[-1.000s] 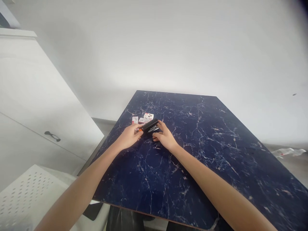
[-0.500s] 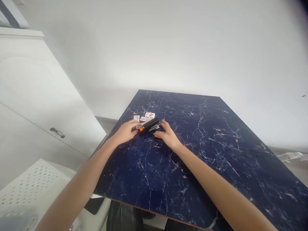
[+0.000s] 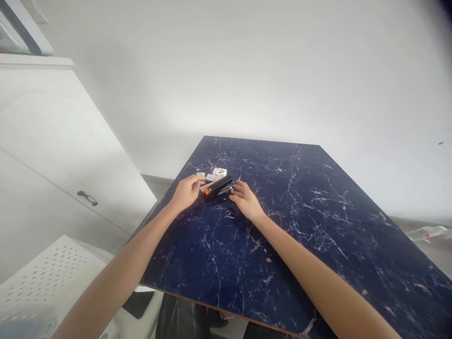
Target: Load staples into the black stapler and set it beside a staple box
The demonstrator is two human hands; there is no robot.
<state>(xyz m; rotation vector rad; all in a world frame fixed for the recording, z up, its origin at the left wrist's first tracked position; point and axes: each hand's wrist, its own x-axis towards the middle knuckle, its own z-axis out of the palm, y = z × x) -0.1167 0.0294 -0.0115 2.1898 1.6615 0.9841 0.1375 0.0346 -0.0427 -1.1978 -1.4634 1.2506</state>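
Note:
A black stapler (image 3: 221,184) with an orange patch lies slantwise on the dark blue marbled table (image 3: 282,226). Just left of it is my left hand (image 3: 187,191), fingers apart, its fingertips close to the small boxes. My right hand (image 3: 246,200) rests by the stapler's right end with fingers spread and nothing held. Behind the stapler stands a small white box with red print (image 3: 219,172). Other small white and red boxes (image 3: 212,178) lie partly hidden behind the stapler and my left fingers.
To the left is a white cabinet (image 3: 52,141) with a dark handle (image 3: 87,197). A white chair with a perforated surface (image 3: 45,273) stands at the lower left. Beyond the table's back edge rises a white wall (image 3: 247,70). Clear plastic wrapping (image 3: 427,233) lies at the right.
My left hand has drawn back slightly leftward from the stapler. My right hand has shifted a little to the right. The view has tilted slightly; the stapler stays on the table.

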